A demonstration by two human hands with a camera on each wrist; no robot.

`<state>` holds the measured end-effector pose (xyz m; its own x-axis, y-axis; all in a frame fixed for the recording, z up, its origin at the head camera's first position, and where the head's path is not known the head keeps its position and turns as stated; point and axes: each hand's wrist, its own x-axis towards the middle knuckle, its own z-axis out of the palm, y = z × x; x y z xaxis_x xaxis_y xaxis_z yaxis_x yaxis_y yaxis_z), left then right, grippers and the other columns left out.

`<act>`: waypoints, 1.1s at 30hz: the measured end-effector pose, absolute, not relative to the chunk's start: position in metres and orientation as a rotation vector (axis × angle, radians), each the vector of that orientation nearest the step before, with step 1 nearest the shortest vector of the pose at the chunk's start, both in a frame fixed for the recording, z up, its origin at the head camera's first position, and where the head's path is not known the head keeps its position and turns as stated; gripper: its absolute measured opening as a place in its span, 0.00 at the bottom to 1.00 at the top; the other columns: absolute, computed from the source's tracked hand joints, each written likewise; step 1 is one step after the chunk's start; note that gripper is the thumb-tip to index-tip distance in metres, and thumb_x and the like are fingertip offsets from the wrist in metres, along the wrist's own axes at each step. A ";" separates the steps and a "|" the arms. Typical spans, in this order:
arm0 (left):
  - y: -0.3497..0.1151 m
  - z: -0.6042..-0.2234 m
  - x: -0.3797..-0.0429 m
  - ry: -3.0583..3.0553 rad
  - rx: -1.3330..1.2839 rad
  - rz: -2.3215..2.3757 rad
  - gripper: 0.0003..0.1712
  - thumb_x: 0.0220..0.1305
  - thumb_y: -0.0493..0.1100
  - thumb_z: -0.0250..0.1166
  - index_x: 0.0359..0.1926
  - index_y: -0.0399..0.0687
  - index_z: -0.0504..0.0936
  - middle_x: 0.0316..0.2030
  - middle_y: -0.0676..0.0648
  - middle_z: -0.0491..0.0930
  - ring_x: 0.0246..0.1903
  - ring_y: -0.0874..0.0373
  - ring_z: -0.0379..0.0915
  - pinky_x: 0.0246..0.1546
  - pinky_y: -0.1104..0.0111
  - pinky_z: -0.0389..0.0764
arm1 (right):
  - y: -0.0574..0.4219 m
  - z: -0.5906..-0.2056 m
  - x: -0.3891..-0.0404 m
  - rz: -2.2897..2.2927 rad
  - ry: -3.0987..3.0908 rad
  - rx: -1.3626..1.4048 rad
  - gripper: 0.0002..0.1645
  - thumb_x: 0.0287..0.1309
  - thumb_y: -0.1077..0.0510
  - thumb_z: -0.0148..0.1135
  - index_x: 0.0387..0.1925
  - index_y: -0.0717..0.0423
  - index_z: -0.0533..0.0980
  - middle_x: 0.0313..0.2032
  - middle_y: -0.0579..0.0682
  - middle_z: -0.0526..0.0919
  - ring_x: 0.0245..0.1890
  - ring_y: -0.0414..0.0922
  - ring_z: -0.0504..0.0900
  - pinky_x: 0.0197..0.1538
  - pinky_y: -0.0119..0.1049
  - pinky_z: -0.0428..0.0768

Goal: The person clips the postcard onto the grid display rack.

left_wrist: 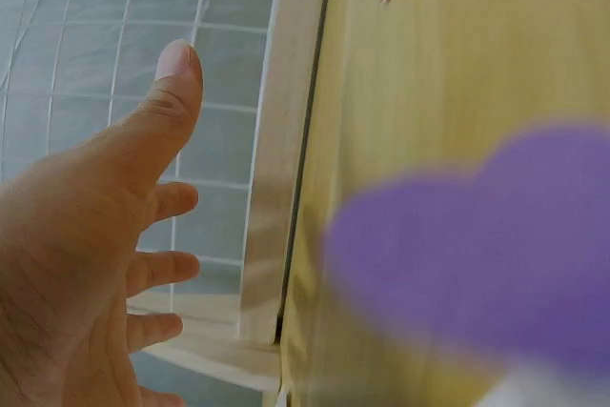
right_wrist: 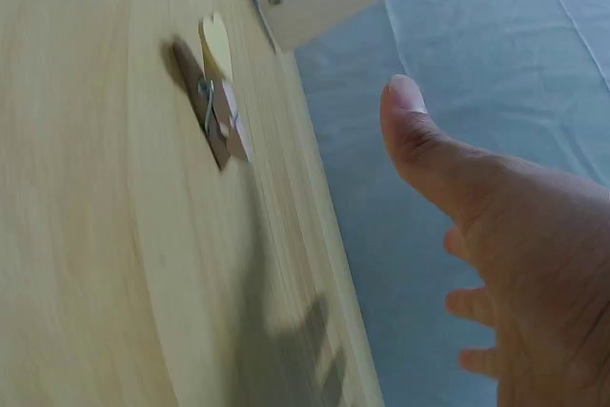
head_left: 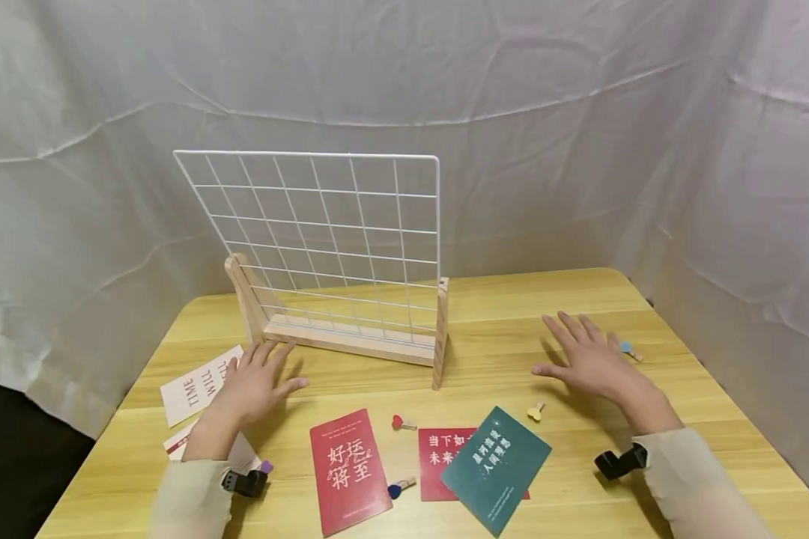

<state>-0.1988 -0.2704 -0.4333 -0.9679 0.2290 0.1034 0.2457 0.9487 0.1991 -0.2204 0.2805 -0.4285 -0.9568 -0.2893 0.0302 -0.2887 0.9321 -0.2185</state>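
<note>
My left hand (head_left: 251, 385) is spread palm down at the left, its fingertips by the wooden base of a white wire grid rack (head_left: 330, 224). It overlaps a white card with printed words (head_left: 192, 389), and a second pale card (head_left: 243, 455) lies under the wrist. On the right, my right hand (head_left: 596, 363) is spread too, holding nothing, between a yellow heart clothespin (head_left: 535, 411) and a blue-topped clothespin (head_left: 631, 350). In the left wrist view a blurred purple heart (left_wrist: 477, 245) shows near the lens.
Between the hands lie a red card (head_left: 350, 471), a dark green card (head_left: 497, 471) overlapping another red card (head_left: 434, 479), a red heart clothespin (head_left: 403, 424) and a dark blue heart clothespin (head_left: 401, 488). Grey cloth (head_left: 546, 150) hangs behind the wooden table (head_left: 505, 299).
</note>
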 end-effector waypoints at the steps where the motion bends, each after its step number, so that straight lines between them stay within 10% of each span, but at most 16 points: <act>1: -0.273 -0.432 -0.199 -3.023 -0.367 -0.325 0.43 0.65 0.66 0.58 0.72 0.46 0.62 0.69 0.33 0.58 0.68 0.28 0.45 0.59 0.27 0.48 | 0.278 -0.427 -0.220 -0.351 3.096 -0.481 0.63 0.54 0.21 0.52 0.78 0.50 0.44 0.74 0.66 0.46 0.70 0.72 0.43 0.59 0.79 0.42; 33: -0.333 -0.356 -0.241 -2.925 -0.174 -0.462 0.51 0.69 0.69 0.50 0.73 0.31 0.52 0.67 0.23 0.54 0.65 0.24 0.47 0.64 0.37 0.50 | 0.164 -0.333 -0.233 -0.540 3.190 -0.954 0.55 0.58 0.30 0.60 0.76 0.50 0.51 0.71 0.60 0.60 0.69 0.60 0.59 0.67 0.60 0.60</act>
<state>-0.2406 -0.3329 -0.3556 -0.9779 0.0873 0.1900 0.1417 0.9450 0.2949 -0.2331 0.1644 -0.3334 -0.8155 -0.4912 0.3061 -0.5645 0.7916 -0.2338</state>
